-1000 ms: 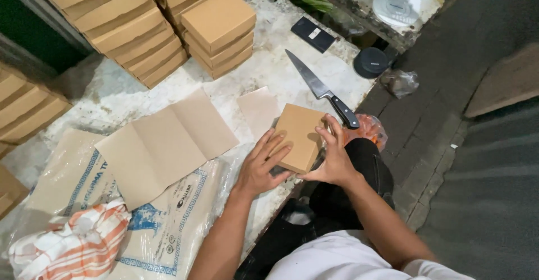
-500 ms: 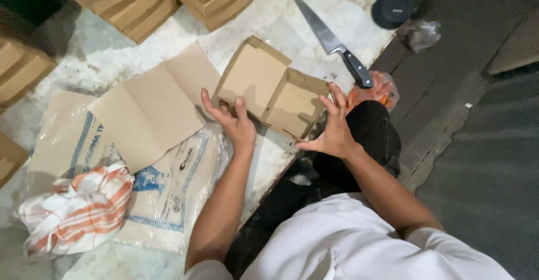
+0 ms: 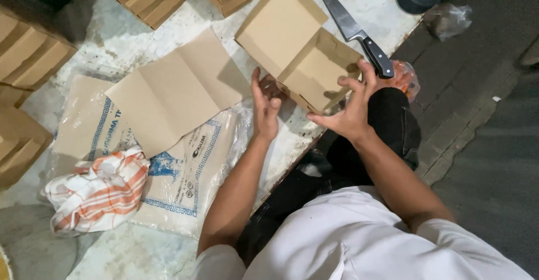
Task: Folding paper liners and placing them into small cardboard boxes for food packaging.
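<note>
Landmark: the open cardboard box (image 3: 297, 49), brown, lid flap thrown back, lying on the pale stone table (image 3: 67, 49) near its front edge.

Far left of the box, stacks of closed brown boxes (image 3: 22, 61) line the table's edge. Below and left of the box, a striped orange-and-white cloth (image 3: 95, 193) lies bunched on a printed plastic sack (image 3: 185, 173). Just left of the box, a flat, creased cardboard sheet (image 3: 174, 92) rests partly over that sack.

Left hand (image 3: 264, 108): raised edge-on just beside the box's near left corner, fingers straight and close together, holding nothing; contact with the box cannot be confirmed.

Right hand (image 3: 348, 111): at the box's near right corner, fingers spread apart, fingertips at the front wall, not clamped around it.

Just right of the box, a black-handled kitchen knife (image 3: 351, 27) lies on the table, blade pointing away. Further right, a clear plastic bag (image 3: 446, 19) sits on the dark floor.
</note>
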